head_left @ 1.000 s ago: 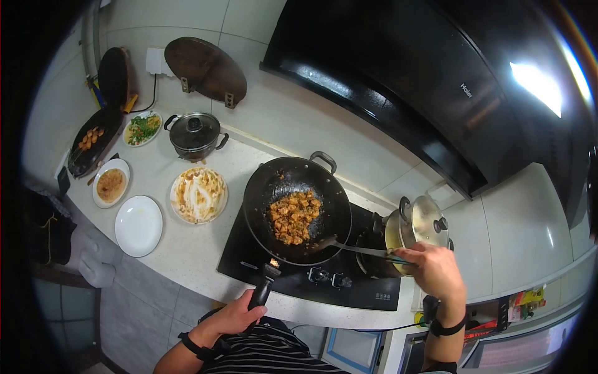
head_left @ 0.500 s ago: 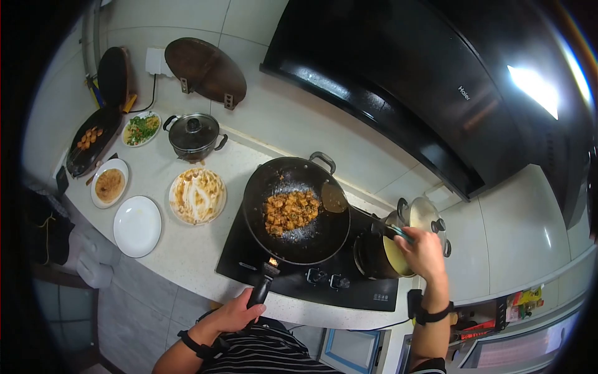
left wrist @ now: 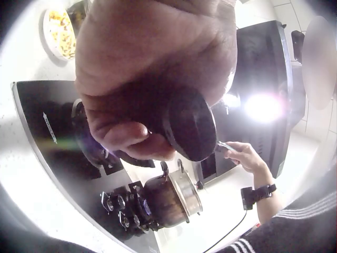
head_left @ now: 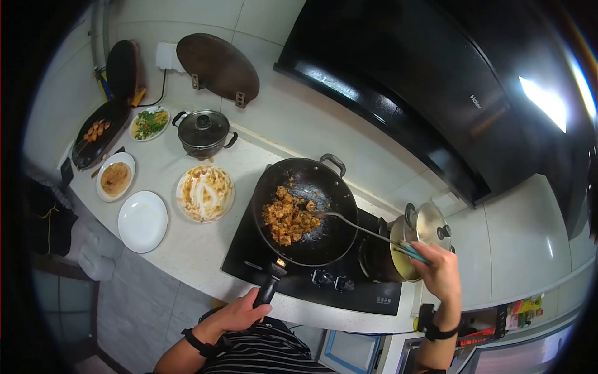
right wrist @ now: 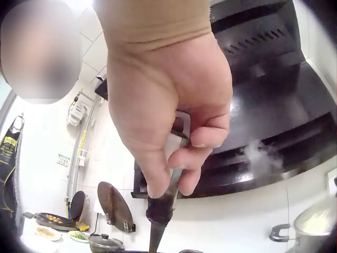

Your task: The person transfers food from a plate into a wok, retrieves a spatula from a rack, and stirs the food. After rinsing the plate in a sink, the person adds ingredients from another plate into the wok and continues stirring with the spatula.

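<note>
In the head view, my left hand point(head_left: 243, 313) grips the black handle point(head_left: 268, 288) of a wok point(head_left: 336, 243) standing on the black stove. Browned, sauce-coated chunks of food point(head_left: 288, 215) lie toward the wok's left side. My right hand point(head_left: 441, 274) holds the spatula point(head_left: 367, 232) by its greenish handle, with the blade down among the chunks. The left wrist view shows my left hand point(left wrist: 152, 58) curled round the handle's end point(left wrist: 192, 126). In the right wrist view, thumb and fingers of my right hand point(right wrist: 171, 100) pinch the spatula handle point(right wrist: 176, 150).
Right of the wok stands a pot point(head_left: 380, 258) with a steel lidded pot point(head_left: 423, 227) behind it. To the left are a lidded pot point(head_left: 204, 132), a sauce-smeared plate point(head_left: 205, 193), a white plate point(head_left: 143, 222), two plates of food and an open griddle point(head_left: 99, 134). A range hood point(head_left: 398, 81) hangs above.
The spatula blade has moved from the wok's right side left into the food, which is now heaped further left. My left hand still grips the handle; the head view has shifted slightly.
</note>
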Demonstrator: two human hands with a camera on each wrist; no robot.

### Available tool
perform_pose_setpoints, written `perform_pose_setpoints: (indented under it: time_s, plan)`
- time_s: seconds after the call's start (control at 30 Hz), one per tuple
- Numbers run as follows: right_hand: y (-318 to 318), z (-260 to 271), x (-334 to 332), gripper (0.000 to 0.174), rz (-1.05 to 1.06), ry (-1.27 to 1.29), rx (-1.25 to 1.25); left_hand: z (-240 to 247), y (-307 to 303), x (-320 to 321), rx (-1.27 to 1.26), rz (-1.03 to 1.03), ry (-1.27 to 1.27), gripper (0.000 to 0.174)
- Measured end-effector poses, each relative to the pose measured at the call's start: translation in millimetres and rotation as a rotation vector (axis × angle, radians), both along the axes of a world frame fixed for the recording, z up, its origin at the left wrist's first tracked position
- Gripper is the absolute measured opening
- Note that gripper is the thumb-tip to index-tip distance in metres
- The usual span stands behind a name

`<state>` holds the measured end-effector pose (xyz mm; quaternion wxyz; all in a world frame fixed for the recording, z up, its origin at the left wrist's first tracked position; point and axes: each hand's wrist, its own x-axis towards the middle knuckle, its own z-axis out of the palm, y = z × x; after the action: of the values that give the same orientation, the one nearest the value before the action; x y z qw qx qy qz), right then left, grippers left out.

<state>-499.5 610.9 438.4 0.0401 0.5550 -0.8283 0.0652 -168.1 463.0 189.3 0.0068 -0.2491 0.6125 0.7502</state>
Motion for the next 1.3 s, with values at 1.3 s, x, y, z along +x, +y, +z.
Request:
perform_pose_setpoints:
  time_s: [1.3]
  plan:
    - [33.4,-187.9,34.5,0.039,-0.637,-1.11,-0.312,-49.2,-67.4,18.3,0.414,0.013,-0.001,0.041]
